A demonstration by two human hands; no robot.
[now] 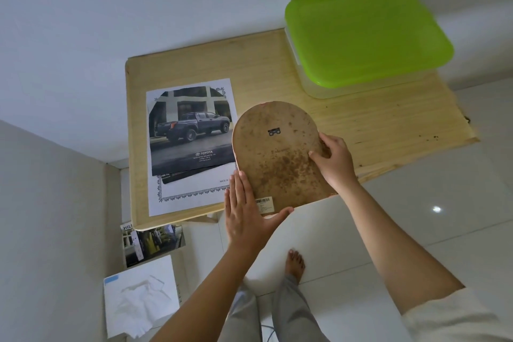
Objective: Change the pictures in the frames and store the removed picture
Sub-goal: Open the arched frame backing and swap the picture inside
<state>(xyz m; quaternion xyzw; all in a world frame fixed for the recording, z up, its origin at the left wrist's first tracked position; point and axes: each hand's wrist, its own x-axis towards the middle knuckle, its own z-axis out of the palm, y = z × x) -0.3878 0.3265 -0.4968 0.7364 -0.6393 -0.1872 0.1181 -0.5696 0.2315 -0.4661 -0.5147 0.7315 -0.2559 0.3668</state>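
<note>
You are holding the frame (274,147) face down over the worktop's (361,125) near edge, left hand (247,216) flat against its side, right hand's (334,164) fingers (316,155) grasping its rim; keep it level while opening it.

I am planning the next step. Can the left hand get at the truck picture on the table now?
Probably yes. The left hand lies flat against the lower left edge of the frame, close beside the truck picture, with nothing between them. The right hand grips the frame.
</note>
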